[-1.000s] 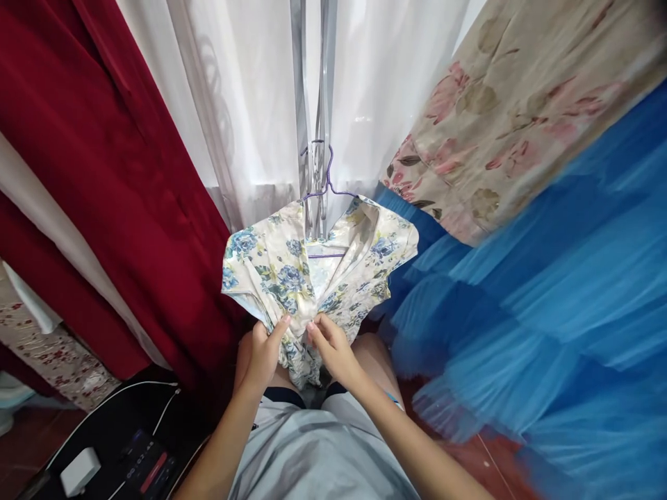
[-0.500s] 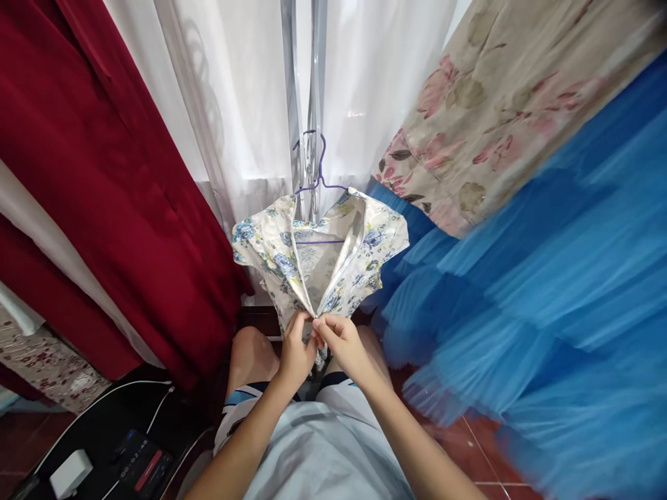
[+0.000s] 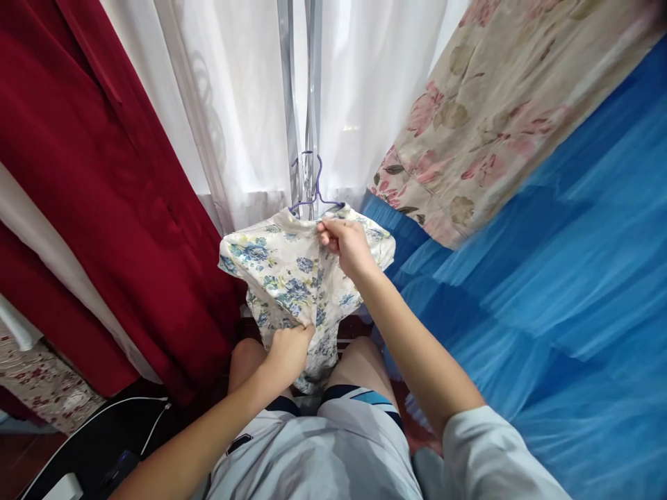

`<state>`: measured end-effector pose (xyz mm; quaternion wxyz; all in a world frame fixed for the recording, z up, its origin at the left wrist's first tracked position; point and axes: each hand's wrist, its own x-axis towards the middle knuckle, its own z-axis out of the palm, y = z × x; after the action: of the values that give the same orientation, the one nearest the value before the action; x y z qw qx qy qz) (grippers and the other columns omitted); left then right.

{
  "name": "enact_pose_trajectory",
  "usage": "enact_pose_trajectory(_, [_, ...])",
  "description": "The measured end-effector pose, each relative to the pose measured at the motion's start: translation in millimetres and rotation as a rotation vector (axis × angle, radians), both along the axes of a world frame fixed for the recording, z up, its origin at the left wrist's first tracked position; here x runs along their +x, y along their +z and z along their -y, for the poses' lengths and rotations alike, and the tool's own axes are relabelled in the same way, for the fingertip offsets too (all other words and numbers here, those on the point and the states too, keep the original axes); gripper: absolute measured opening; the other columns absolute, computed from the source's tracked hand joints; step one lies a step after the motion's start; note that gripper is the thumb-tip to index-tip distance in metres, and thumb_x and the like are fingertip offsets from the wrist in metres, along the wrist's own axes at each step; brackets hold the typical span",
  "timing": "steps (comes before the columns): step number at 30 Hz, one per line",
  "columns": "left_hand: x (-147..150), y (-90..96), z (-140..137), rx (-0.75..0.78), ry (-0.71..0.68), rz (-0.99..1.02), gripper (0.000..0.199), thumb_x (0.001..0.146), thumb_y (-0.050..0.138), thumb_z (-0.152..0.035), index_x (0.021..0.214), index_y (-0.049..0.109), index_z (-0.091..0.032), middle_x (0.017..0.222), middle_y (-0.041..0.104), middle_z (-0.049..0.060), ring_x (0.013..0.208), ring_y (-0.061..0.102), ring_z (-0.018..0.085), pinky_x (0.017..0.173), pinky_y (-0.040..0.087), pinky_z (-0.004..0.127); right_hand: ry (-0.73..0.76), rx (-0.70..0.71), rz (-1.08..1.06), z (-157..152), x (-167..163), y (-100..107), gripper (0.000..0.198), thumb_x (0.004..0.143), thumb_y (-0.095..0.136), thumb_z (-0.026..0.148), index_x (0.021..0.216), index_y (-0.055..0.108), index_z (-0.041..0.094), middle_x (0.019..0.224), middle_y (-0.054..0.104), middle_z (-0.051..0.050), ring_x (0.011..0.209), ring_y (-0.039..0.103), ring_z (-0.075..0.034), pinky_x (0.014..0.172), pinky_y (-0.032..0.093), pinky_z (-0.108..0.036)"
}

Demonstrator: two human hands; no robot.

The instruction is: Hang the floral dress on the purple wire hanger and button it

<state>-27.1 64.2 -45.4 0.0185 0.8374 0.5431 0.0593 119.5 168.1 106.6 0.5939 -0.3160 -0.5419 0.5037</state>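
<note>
A white floral dress [image 3: 292, 281] with blue flowers and short sleeves hangs from a purple hanger [image 3: 317, 191] in front of me. The zipper [image 3: 315, 285] down its middle is closed up to about the neckline. At the neckline my right hand [image 3: 348, 243] is closed in a pinch at the zipper's top; the pull itself is hidden by the fingers. Lower down, my left hand [image 3: 289, 354] grips the cloth beside the zipper and holds it taut. The dress's lower end hangs between my knees, partly out of sight.
Grey metal poles [image 3: 299, 83] stand before a white curtain [image 3: 244, 90]. Red cloth [image 3: 119, 173] hangs on the left. A beige floral garment [image 3: 442, 153] and a blue tulle skirt [image 3: 547, 278] hang close on the right. A black seat-like surface [image 3: 104, 437] with a white cable lies lower left.
My right hand has moved up from the bottom of the open V to the neckline, and the zipper has closed. My left hand has stayed low, gripping the cloth.
</note>
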Motion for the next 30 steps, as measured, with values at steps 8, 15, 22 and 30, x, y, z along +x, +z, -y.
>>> enact_pose_trajectory(8, [-16,55.5,-37,0.241,-0.012,0.626,0.025,0.098,0.044,-0.036,0.107,0.063,-0.022,0.083,0.069,0.005,0.075,0.065,0.020,0.068,0.044,0.028,0.023,0.137,0.043,16,-10,-13,0.028,0.086,0.061,0.040,0.073,0.063,0.016,0.048,0.053,0.003,0.042,0.036,-0.007,0.044,0.023,-0.022])
enact_pose_trajectory(15, [-2,151.9,-80,0.582,-0.297,0.772,0.022,0.097,0.050,-0.029,0.098,0.070,-0.019,0.093,0.070,0.004,0.086,0.063,0.017,0.079,0.045,0.027,-0.100,0.315,0.294,26,1,-13,0.032,0.092,0.054,0.043,0.075,0.063,0.017,0.049,0.048,0.004,0.047,0.040,-0.010,0.050,0.029,-0.024])
enact_pose_trajectory(22, [-39,166.2,-105,0.776,-0.077,1.135,0.022,0.095,0.054,-0.033,0.091,0.067,-0.015,0.079,0.066,0.002,0.077,0.062,0.013,0.074,0.047,0.022,-0.258,0.307,0.478,18,7,-56,0.034,0.090,0.054,0.037,0.062,0.055,0.018,0.052,0.041,0.003,0.050,0.036,-0.011,0.051,0.025,-0.026])
enact_pose_trajectory(30, [-110,63.8,-167,0.408,0.580,2.012,0.020,0.092,0.052,-0.037,0.088,0.054,-0.017,0.074,0.058,-0.001,0.066,0.059,0.009,0.063,0.045,0.019,-0.114,0.143,0.317,46,32,-104,0.036,0.086,0.055,0.034,0.055,0.047,0.019,0.052,0.044,0.003,0.050,0.036,-0.010,0.050,0.027,-0.025])
